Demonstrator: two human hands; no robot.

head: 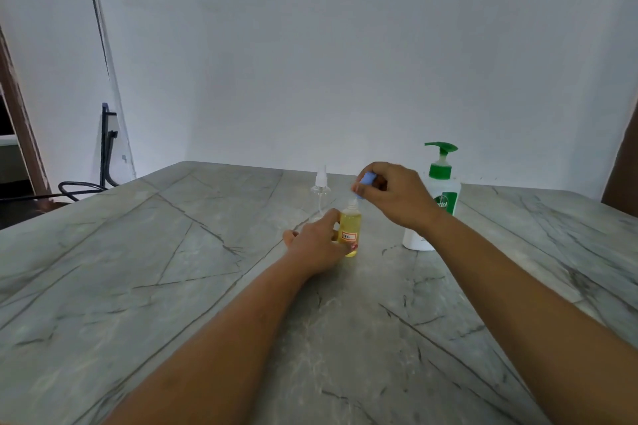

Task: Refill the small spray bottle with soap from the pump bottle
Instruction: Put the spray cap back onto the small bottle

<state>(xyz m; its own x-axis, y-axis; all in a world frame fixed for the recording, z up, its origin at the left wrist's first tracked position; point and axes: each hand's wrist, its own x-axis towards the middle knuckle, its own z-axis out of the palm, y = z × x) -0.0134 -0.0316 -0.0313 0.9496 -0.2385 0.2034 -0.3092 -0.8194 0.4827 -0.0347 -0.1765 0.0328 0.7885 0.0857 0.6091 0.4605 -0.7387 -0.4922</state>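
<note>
My left hand is wrapped round the little yellow bottle, which stands upright on the table. My right hand pinches a blue cap directly above its tip. The clear spray bottle stands upright just behind, nearer my left hand. The pump bottle stands to the right, beyond my right wrist.

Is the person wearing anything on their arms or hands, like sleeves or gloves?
No. The left arm and right arm are bare as far as the picture shows, with no sleeves in view. The left hand and right hand have no gloves, and no watch, bracelet or ring can be seen.
</note>
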